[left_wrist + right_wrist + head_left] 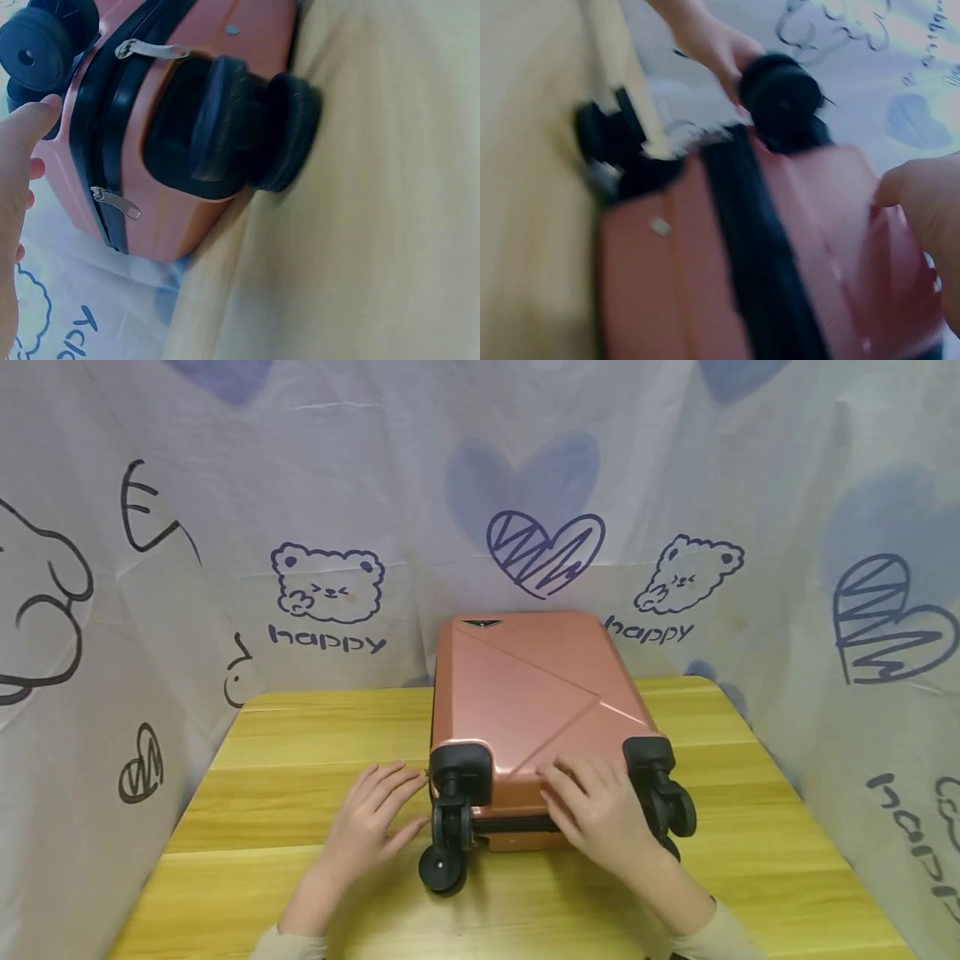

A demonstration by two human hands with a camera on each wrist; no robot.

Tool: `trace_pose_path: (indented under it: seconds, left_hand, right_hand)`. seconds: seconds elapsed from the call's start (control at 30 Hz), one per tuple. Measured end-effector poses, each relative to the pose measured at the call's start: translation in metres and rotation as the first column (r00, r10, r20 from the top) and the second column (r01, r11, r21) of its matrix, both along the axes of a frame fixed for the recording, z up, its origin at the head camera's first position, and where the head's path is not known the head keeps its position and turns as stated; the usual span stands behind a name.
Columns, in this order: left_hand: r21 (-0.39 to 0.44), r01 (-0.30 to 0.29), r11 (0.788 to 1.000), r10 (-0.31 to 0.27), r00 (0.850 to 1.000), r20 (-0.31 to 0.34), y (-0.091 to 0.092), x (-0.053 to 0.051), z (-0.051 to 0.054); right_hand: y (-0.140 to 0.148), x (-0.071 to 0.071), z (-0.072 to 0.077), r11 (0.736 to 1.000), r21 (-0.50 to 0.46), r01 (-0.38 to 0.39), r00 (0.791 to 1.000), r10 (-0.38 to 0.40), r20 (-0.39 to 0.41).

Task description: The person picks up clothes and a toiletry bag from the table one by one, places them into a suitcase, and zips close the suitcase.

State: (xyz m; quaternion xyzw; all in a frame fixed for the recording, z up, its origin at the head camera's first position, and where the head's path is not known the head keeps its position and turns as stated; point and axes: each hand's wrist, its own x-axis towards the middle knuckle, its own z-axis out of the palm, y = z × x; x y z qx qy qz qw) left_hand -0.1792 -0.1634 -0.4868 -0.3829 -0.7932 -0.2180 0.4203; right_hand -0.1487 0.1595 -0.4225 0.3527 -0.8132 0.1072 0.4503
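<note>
A rose-pink hard-shell suitcase (517,693) lies flat on the table, its black wheels (442,868) facing me. My left hand (367,822) is beside the suitcase's near left corner, fingers extended and thumb close to the wheel. Whether its fingertips touch the case is unclear. My right hand (600,814) rests on the near edge of the shell between the wheel mounts, fingers slightly bent and gripping nothing. The left wrist view shows a black zipper band with two metal zipper pulls (154,50), both lying against the case. The right wrist view is blurred.
The yellow wood-grain table (300,735) extends on both sides of the suitcase. A white cloth (420,485) with blue hearts and bear drawings hangs behind and along both sides.
</note>
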Motion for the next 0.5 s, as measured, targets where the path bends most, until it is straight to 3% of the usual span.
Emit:
trace_pose_path:
  seconds: [0.1,0.27,0.4,0.5]
  left_hand:
    - [0.008,-0.01,1.0,0.01,1.0,0.017,0.0,0.007,-0.007]
    - [0.008,-0.021,1.0,0.02,0.999,0.045,0.001,0.018,-0.015]
    - [0.011,-0.04,0.999,0.039,0.996,0.077,0.005,0.026,-0.021]
    - [-0.004,-0.096,0.995,0.096,0.988,0.118,0.013,0.032,-0.024]
  right_hand:
    - [0.014,-0.005,0.008,0.996,0.058,0.07,0.995,-0.074,0.072]
    - [0.029,-0.009,0.014,0.98,0.163,0.117,0.974,-0.145,0.173]
    - [0.029,-0.014,0.013,0.961,0.231,0.151,0.943,-0.21,0.258]
    - [0.027,-0.016,0.013,0.953,0.249,0.174,0.922,-0.246,0.298]
